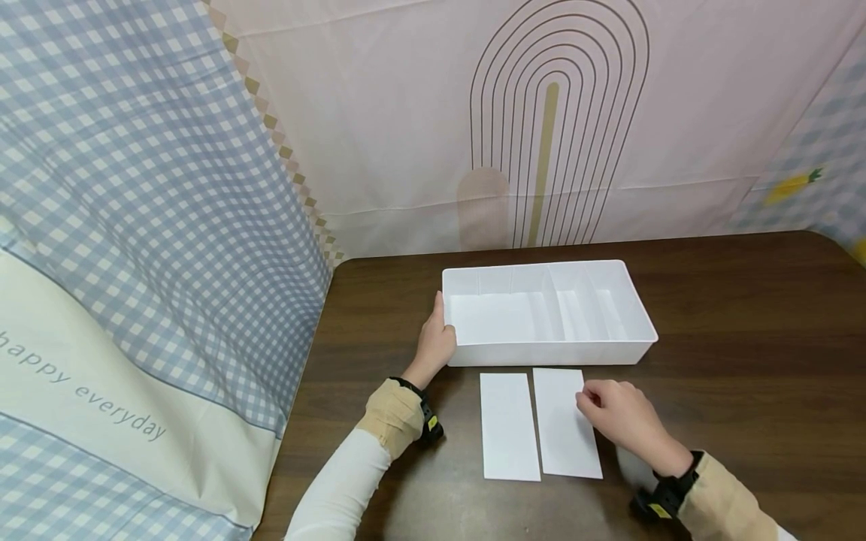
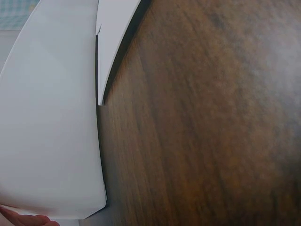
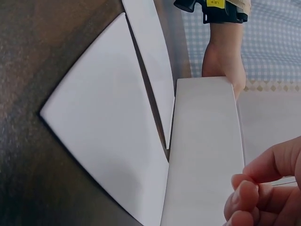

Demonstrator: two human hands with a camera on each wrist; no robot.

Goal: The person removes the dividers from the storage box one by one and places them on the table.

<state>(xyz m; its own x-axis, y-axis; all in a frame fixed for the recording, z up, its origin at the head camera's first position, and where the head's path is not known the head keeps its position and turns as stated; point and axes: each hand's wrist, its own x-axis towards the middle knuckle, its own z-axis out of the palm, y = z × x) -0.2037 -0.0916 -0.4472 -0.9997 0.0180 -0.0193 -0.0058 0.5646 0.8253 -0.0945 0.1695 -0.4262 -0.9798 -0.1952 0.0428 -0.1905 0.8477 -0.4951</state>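
Observation:
A white divided box (image 1: 541, 353) lies lengthwise on the table, two dividers visible toward its right side. My left hand (image 1: 435, 342) rests against the box's left end, index finger straight along that wall; only its fingertips (image 2: 35, 220) show at the bottom corner of the left wrist view. In front of the box lie two flat white rectangular panels, a left panel (image 1: 510, 428) and a right panel (image 1: 564, 432), with a narrow gap between. Over the right panel's right edge is my right hand (image 1: 625, 417), fingers curled and thumb against the fingertips, nothing visible in it.
The dark wooden table (image 1: 744, 361) extends to both sides of the box. Behind it hangs a pale cloth (image 1: 392, 135) with an arch pattern. A blue checked cloth (image 1: 169, 188) hangs along the left side.

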